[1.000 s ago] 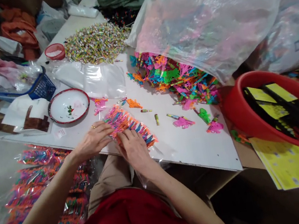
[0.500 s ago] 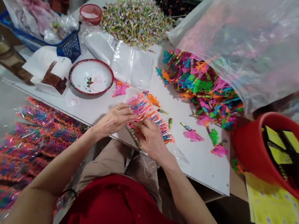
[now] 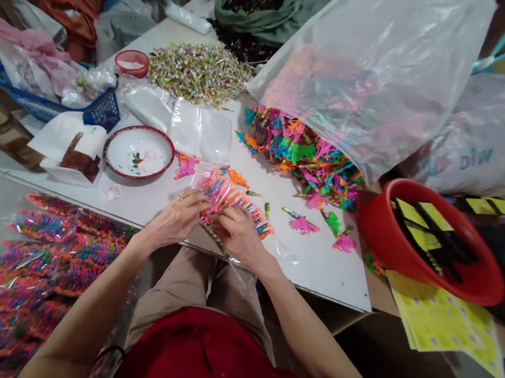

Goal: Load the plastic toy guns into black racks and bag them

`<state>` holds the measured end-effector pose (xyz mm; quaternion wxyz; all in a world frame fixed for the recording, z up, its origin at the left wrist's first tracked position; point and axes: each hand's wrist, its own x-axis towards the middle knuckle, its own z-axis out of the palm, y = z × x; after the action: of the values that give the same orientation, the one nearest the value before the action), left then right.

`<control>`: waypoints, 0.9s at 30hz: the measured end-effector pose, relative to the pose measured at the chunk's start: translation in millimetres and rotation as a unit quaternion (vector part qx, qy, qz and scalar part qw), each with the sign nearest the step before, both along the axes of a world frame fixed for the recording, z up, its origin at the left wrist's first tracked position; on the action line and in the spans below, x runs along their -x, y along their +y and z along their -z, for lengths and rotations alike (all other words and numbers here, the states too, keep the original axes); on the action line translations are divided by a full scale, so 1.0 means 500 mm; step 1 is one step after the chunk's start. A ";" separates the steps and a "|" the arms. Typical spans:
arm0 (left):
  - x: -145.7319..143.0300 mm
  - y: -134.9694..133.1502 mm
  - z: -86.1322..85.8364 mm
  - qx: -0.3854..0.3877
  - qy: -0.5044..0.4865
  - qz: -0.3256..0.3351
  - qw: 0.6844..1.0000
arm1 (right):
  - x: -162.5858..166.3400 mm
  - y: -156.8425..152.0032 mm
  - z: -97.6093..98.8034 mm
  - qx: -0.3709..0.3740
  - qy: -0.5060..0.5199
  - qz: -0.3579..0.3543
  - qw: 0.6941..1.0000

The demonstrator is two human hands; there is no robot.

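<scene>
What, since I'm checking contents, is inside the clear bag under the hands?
Inside the clear bag are orange, pink and blue plastic pieces. The left hand and right hand cover part of it; what lies beneath cannot be seen.

Thin gold-coloured metal ring on the left hand. Below that hand it's just beige cloth trousers and a deep-red fabric top.

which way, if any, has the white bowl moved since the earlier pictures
No: the bowl keeps its place on the table, beside the box; the view shifted.
</scene>
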<state>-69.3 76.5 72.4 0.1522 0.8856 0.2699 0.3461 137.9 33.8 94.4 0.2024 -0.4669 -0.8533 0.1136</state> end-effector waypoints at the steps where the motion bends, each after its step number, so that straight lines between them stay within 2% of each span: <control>1: 0.001 -0.001 -0.002 -0.006 0.014 0.005 1.000 | 0.002 -0.003 -0.005 -0.003 -0.014 0.001 1.000; 5: 0.002 -0.008 -0.006 -0.011 0.031 -0.008 0.999 | 0.004 -0.013 -0.016 -0.011 -0.041 -0.002 0.999; 11: -0.006 -0.017 0.009 0.051 0.013 -0.034 0.998 | 0.026 -0.014 -0.013 -0.019 -0.078 0.006 0.997; 14: -0.008 -0.016 0.009 0.051 0.018 -0.039 0.998 | 0.027 -0.021 -0.038 -0.010 -0.086 0.007 0.996; 17: 0.004 -0.025 -0.010 0.011 0.050 -0.038 0.998 | -0.028 -0.058 -0.084 -0.014 -0.030 -0.003 0.999; 20: 0.021 -0.056 -0.043 -0.034 0.076 -0.083 0.993 | -0.141 -0.116 -0.108 -0.064 -0.018 0.043 0.997; 22: 0.019 -0.085 -0.064 -0.042 0.058 -0.114 0.991 | -0.214 -0.149 -0.093 -0.094 -0.066 0.120 0.986; 24: -0.005 -0.119 -0.080 -0.020 0.033 -0.111 0.993 | -0.261 -0.166 -0.058 -0.095 -0.105 0.170 0.975; 27: -0.088 -0.169 -0.099 0.034 0.058 -0.073 0.995 | -0.271 -0.157 -0.010 -0.116 -0.078 0.145 0.980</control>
<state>-25.4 -7.8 121.8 0.1405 0.8763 0.3536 0.2953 273.3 -44.6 99.3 0.2025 -0.5662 -0.7973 -0.0529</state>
